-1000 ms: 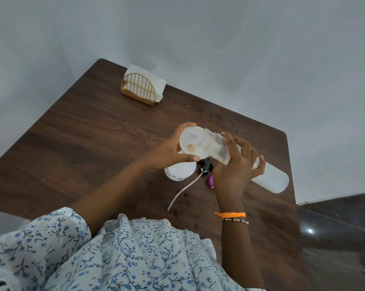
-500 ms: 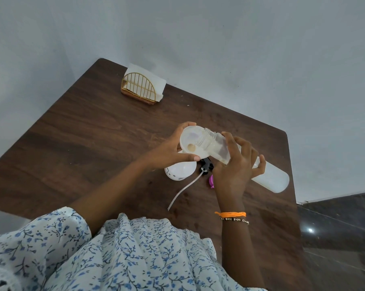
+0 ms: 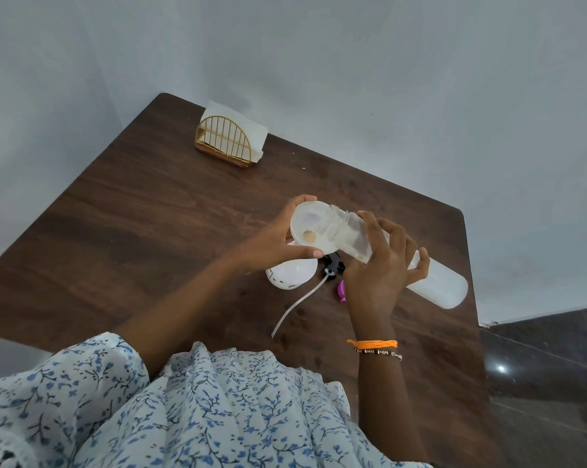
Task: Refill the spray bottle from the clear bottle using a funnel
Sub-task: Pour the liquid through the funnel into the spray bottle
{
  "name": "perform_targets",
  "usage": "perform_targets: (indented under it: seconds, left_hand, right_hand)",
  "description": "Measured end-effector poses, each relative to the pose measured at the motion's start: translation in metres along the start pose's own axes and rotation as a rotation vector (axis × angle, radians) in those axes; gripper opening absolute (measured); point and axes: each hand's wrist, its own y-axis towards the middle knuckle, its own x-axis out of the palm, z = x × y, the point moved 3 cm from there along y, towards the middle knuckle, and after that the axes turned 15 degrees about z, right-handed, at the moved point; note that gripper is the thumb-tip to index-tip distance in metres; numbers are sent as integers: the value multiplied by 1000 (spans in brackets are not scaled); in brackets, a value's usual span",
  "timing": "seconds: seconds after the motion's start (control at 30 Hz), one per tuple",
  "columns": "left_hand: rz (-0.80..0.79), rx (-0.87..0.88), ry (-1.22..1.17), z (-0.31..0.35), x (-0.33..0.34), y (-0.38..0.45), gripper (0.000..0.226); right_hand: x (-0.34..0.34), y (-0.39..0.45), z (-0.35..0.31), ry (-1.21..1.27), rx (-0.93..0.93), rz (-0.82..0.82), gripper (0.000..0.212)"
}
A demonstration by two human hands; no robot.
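**Clear bottle tipped into the funnel over the spray bottle**

At the far left of the table (image 3: 150,231) a gold wire holder (image 3: 223,143) stands near the back edge with white napkins (image 3: 251,130) in it, well apart from the work.

Toward the middle, the left hand (image 3: 268,244) reaches in from the lower left and holds the funnel (image 3: 307,228), a wide translucent cone; the fingers curl round its far rim and the thumb lies along its near edge. The funnel sits above the white spray bottle (image 3: 290,273), whose rounded body shows just under the hand, standing on the table.

Just right of that bottle, the black spray head (image 3: 332,263) lies on the wood, its thin white tube (image 3: 295,307) trailing toward the person. A small purple piece (image 3: 342,290) shows beside it, partly hidden by the right hand; what it is cannot be told.

The right hand (image 3: 383,265) wraps round the clear bottle (image 3: 437,285) near its neck, fingers curled over the top. The bottle lies almost level, its open threaded mouth inside the funnel's rim and its base out to the right, above the table's right edge. Whether liquid is flowing cannot be told. An orange thread (image 3: 373,343) and a beaded band (image 3: 380,352) circle the right wrist.
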Motion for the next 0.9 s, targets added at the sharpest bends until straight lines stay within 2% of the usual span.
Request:
perform_targets:
  seconds: [0.9]
  left_hand:
    - [-6,-1,2,-3,0,0,84]
  right_hand:
    - [0,-2,1,-2,-5,0,71]
